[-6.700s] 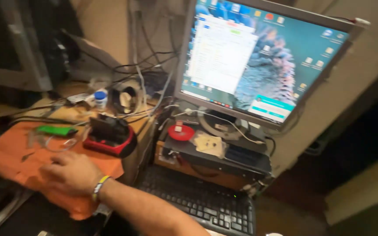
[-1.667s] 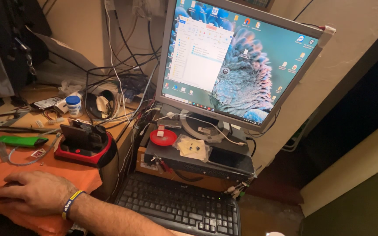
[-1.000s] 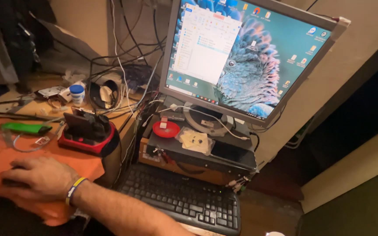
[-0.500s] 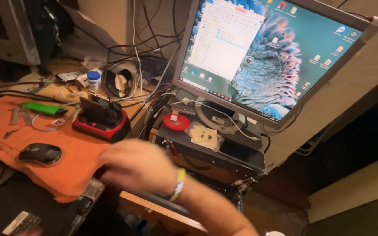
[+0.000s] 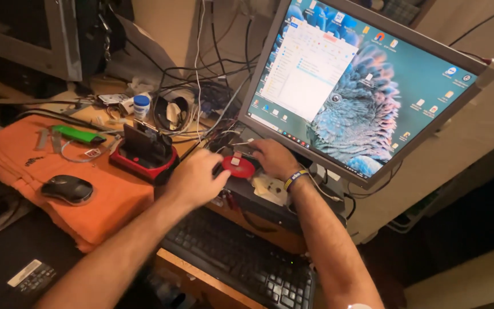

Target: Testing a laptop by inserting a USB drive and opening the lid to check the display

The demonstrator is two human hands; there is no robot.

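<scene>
Centrally, both hands flanked the red disc (image 5: pixel 239 166) atop the black box (image 5: pixel 258 197) under the monitor (image 5: pixel 361 86): left hand (image 5: pixel 194 178) loosely curled, touching its left edge; right hand (image 5: pixel 273 158) spread beside it, cables crowding behind.

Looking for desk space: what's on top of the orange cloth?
On the orange cloth lie a black mouse, a green tool and small flat bits. The red and black dock hides its far edge.
</scene>
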